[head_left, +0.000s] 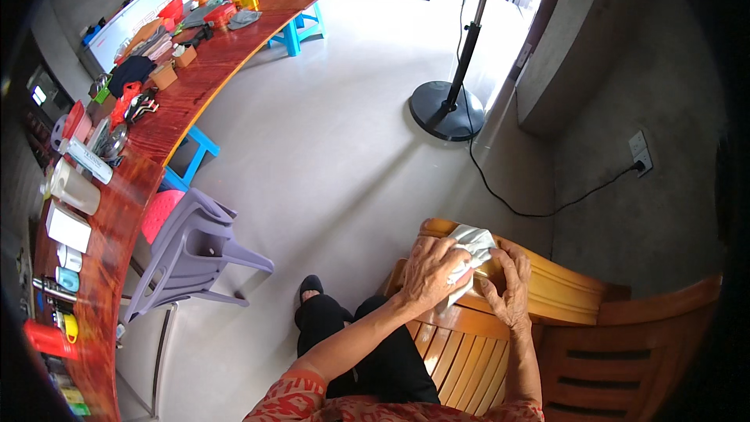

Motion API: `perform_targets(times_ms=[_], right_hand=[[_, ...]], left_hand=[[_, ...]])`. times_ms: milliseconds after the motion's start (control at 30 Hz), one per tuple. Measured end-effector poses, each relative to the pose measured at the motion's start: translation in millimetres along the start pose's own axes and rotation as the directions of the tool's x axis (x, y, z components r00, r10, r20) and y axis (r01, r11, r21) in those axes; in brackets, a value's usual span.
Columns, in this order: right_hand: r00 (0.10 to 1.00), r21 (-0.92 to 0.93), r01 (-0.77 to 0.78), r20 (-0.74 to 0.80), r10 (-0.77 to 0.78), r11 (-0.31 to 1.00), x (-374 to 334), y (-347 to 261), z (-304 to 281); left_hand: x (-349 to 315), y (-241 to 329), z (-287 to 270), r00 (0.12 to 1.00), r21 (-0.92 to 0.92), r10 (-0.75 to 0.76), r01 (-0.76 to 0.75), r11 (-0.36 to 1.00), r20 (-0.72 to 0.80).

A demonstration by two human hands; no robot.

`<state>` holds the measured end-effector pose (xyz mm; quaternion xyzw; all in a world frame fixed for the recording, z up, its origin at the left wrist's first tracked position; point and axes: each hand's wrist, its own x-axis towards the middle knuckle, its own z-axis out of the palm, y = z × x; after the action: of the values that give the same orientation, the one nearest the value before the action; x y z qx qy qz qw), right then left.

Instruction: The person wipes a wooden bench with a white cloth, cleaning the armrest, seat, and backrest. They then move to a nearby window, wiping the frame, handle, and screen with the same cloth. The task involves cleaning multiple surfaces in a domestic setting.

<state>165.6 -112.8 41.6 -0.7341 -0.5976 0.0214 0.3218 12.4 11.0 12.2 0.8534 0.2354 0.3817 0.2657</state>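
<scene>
A white cloth (473, 239) lies bunched over the armrest (547, 285) of a slatted wooden bench. My left hand (431, 272) is closed on the cloth and presses it against the wood. Part of the cloth hangs below its fingers. My right hand (512, 285) rests at the armrest just right of the cloth, its thumb and bent fingers spread apart. Its fingertips come close to the cloth's edge; whether they touch it I cannot tell. Beneath my hands is the slatted seat (457, 359).
A fan stand (445, 109) with a round black base stands ahead, its cord running to a wall socket (641, 153). On the left, a purple plastic chair (195, 246) stands beside a long red-brown table (168, 121) crowded with containers, cups and cloths. A wooden backrest (625, 359) rises at right.
</scene>
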Motion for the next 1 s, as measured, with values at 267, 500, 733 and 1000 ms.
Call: perform_targets(times_ms=[267,500,733,1000], right_hand=[[0.994,-0.16,-0.042,-0.105,0.025,0.986,-2.9,-0.9,11.8],[0.996,-0.188,-0.024,-0.094,0.007,0.982,-0.5,-1.5,15.1],[0.994,-0.208,-0.017,-0.107,-0.006,0.978,-0.5,-0.7,15.5],[0.995,-0.23,-0.001,-0.1,-0.023,0.973,-1.8,-5.3,12.8]], left_hand=[[17.0,-82.4,20.1,0.873,-0.209,-0.471,0.441,0.873,-0.126],[-7.5,-118.1,38.4,0.507,-0.853,-0.791,0.521,-0.036,0.343],[-29.7,-71.6,-5.3,0.721,-0.743,-0.674,0.539,0.397,0.163],[-34.8,7.0,-15.5,0.971,0.035,-0.175,0.183,0.982,-0.165]])
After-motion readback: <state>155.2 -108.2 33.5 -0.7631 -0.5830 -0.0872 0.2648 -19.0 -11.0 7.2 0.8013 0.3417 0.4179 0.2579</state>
